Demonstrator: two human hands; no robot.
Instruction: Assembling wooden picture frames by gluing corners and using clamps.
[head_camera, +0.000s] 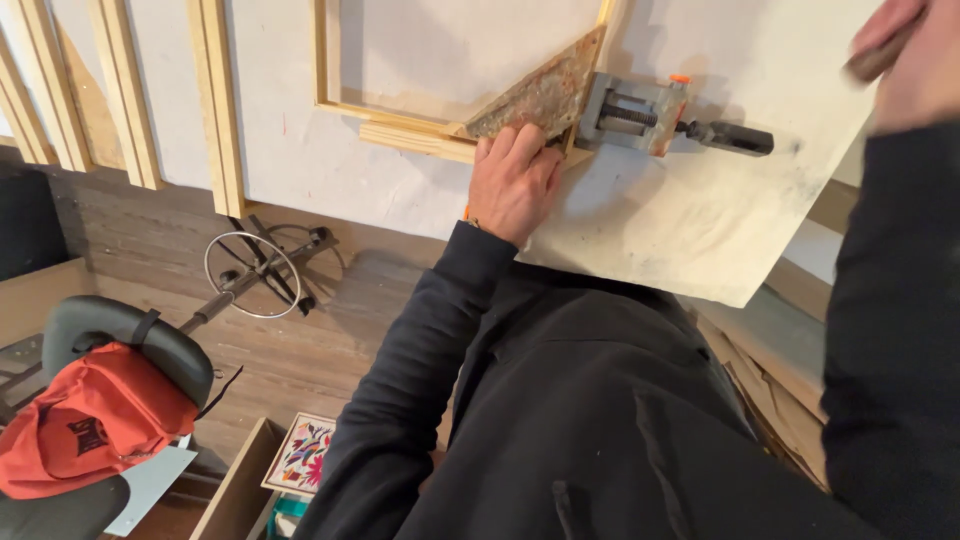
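Head view: your left hand (513, 183) lies flat, fingers together, pressing the pale wooden frame corner (440, 135) just left of the grey metal corner clamp (640, 115). Frame's light, stiff; grip rails. Right hand (905, 55) blurred, can't tell grip.

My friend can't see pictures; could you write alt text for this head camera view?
A person's left hand presses the corner of a wooden frame, held in a grey corner clamp, on a white worktop. The right hand, blurred, is raised at upper right.

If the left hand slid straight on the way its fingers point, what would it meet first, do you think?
The left hand already lies by the frame's corner, so its fingertips would likely meet the mottled triangular corner plate first; the clamp sits off to the side.
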